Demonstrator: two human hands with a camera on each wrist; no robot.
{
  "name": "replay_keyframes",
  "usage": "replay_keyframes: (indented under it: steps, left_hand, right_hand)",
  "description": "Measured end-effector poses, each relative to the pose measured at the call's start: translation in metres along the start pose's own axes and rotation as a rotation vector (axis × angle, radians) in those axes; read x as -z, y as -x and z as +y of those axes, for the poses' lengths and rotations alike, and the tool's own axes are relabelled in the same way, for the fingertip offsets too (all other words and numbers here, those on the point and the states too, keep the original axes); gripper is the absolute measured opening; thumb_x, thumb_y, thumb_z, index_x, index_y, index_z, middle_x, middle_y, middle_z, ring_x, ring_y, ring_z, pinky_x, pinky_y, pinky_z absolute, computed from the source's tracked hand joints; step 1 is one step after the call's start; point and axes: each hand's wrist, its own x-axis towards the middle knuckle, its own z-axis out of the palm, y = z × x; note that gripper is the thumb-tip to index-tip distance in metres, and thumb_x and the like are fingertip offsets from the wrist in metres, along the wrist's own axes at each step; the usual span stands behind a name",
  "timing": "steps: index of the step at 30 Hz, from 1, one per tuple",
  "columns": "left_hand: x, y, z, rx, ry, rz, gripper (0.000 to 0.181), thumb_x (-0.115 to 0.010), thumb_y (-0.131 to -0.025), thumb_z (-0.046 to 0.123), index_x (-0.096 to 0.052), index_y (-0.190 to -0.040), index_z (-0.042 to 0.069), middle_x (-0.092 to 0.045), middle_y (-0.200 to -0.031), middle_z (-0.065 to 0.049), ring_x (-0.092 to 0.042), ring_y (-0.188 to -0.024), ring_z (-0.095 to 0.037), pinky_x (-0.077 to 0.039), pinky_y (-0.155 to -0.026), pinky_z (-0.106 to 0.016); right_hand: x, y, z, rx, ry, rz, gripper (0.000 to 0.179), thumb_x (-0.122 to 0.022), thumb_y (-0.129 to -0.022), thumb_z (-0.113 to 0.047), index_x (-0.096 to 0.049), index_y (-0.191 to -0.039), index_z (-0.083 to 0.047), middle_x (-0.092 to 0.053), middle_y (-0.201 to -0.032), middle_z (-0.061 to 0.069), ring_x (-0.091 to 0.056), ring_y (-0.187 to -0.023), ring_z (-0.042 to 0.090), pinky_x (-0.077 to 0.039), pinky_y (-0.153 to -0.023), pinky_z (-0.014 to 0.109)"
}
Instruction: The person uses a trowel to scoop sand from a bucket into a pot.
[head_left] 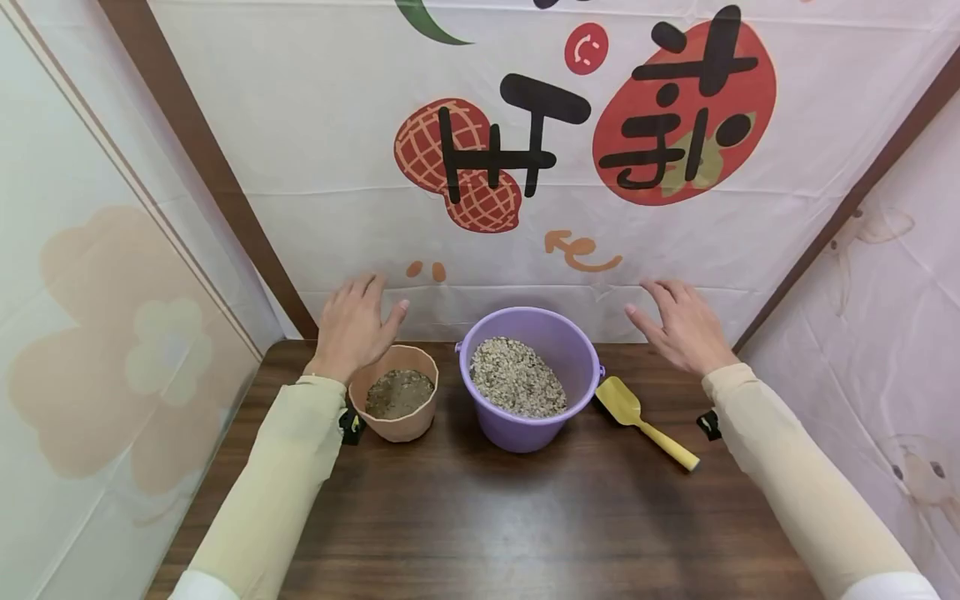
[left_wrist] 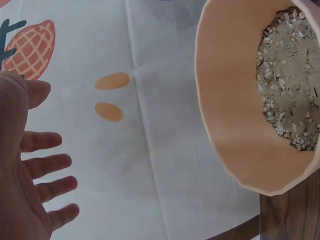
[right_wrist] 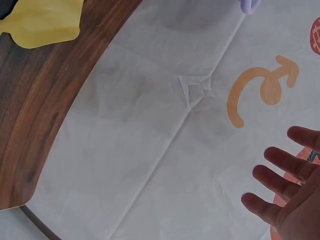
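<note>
there are two hands [head_left: 351,329] [head_left: 684,329], two cream sleeves [head_left: 281,467] [head_left: 798,483], one purple bucket [head_left: 517,433], one peach pot [head_left: 405,430], one yellow scoop [head_left: 636,417], one brown table [head_left: 517,533], one printed curly arrow [head_left: 583,247] and one red smiley [head_left: 587,48].

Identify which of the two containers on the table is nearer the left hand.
The peach pot: it stands right by the left hand, while the purple bucket stands farther off, to the pot's right.

white cloth [head_left: 315,167] with black characters [head_left: 498,159], unreadable, orange curled arrow [head_left: 581,247], red smiley [head_left: 587,48]
</note>
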Motion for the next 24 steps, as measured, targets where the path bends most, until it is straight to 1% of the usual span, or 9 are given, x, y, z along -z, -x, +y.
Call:
replay_keyframes:
  steps: [5,9,13,16,19,21,24]
  left_hand:
    - [-0.002,0.002,0.000,0.003,-0.024,-0.021,0.059,-0.049,-0.105,0.041,-0.054,-0.141,-0.006,-0.055,-0.139,-0.029,-0.050,-0.127,-0.049,-0.041,-0.103,-0.062]
    - [-0.002,0.004,0.001,0.017,0.006,-0.025,0.055,-0.052,-0.104,0.040,-0.061,-0.134,-0.005,-0.062,-0.130,-0.027,-0.058,-0.116,-0.048,-0.048,-0.093,-0.062]
    - [-0.003,0.008,0.004,0.032,0.047,-0.029,0.050,-0.055,-0.103,0.038,-0.065,-0.128,-0.004,-0.066,-0.123,-0.025,-0.062,-0.108,-0.045,-0.052,-0.082,-0.062]
    - [-0.003,0.010,0.007,0.050,0.085,-0.039,0.046,-0.057,-0.102,0.037,-0.065,-0.126,-0.002,-0.067,-0.119,-0.023,-0.064,-0.104,-0.042,-0.053,-0.078,-0.061]
    - [-0.004,0.014,0.011,0.071,0.140,-0.055,0.042,-0.059,-0.101,0.034,-0.065,-0.126,0.001,-0.069,-0.114,-0.019,-0.065,-0.101,-0.038,-0.053,-0.077,-0.059]
    - [-0.004,0.017,0.012,0.072,0.169,-0.059,0.041,-0.060,-0.100,0.034,-0.066,-0.125,0.002,-0.070,-0.110,-0.017,-0.066,-0.098,-0.036,-0.053,-0.076,-0.058]
    - [-0.006,0.021,0.015,0.071,0.216,-0.070,0.041,-0.062,-0.099,0.034,-0.067,-0.125,0.002,-0.070,-0.108,-0.017,-0.066,-0.095,-0.034,-0.053,-0.077,-0.055]
  right_hand:
    - [0.001,0.002,-0.001,-0.004,0.019,-0.015,0.058,-0.053,-0.104,-0.046,-0.057,-0.138,0.001,-0.056,-0.135,0.028,-0.050,-0.125,0.048,-0.038,-0.104,0.065]
    - [0.001,0.003,-0.002,0.008,0.022,-0.019,0.053,-0.055,-0.104,-0.043,-0.062,-0.131,0.002,-0.060,-0.127,0.028,-0.054,-0.118,0.048,-0.042,-0.099,0.065]
    - [-0.002,0.006,-0.003,0.020,-0.007,-0.007,0.045,-0.060,-0.103,-0.037,-0.066,-0.123,0.003,-0.065,-0.113,0.024,-0.060,-0.102,0.042,-0.049,-0.086,0.059]
    - [-0.004,0.008,-0.004,0.014,-0.060,-0.018,0.042,-0.061,-0.102,-0.035,-0.068,-0.120,0.002,-0.067,-0.107,0.021,-0.062,-0.094,0.038,-0.051,-0.080,0.054]
    - [-0.005,0.011,-0.005,0.000,-0.133,-0.046,0.040,-0.060,-0.103,-0.035,-0.068,-0.118,0.002,-0.069,-0.106,0.019,-0.064,-0.094,0.036,-0.052,-0.080,0.053]
    - [-0.007,0.013,-0.006,-0.014,-0.186,-0.065,0.039,-0.059,-0.103,-0.034,-0.069,-0.117,0.001,-0.070,-0.104,0.017,-0.065,-0.090,0.033,-0.053,-0.078,0.050]
    - [-0.009,0.017,-0.007,-0.030,-0.250,-0.066,0.033,-0.060,-0.103,-0.031,-0.070,-0.113,-0.001,-0.070,-0.099,0.013,-0.065,-0.085,0.027,-0.053,-0.075,0.044]
